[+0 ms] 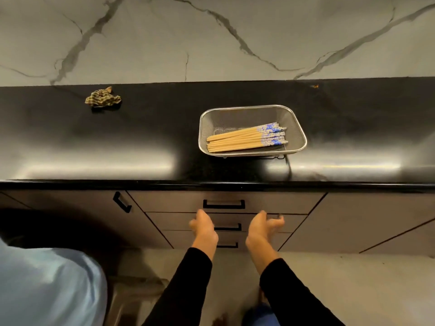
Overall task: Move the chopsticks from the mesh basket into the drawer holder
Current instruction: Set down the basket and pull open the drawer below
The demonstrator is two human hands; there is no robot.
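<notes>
A rectangular metal mesh basket [295, 124] stands on the black countertop, right of centre. Inside it lies a bundle of several wooden chopsticks [237, 140] with blue-and-white patterned ends pointing right. Below the counter edge is a stack of three closed drawers; the top drawer [169, 202] has a black bar handle [223, 204]. My left hand [204, 228] and my right hand [262, 225] hover in front of the second drawer, just under that handle, fingers apart and holding nothing. The drawer holder is hidden.
A crumpled striped cloth [102, 100] lies at the back left of the black countertop [94, 142]. A marble-patterned wall [211, 38] rises behind. A cabinet door handle [122, 202] is to the left. A light blue shape [47, 285] fills the lower left.
</notes>
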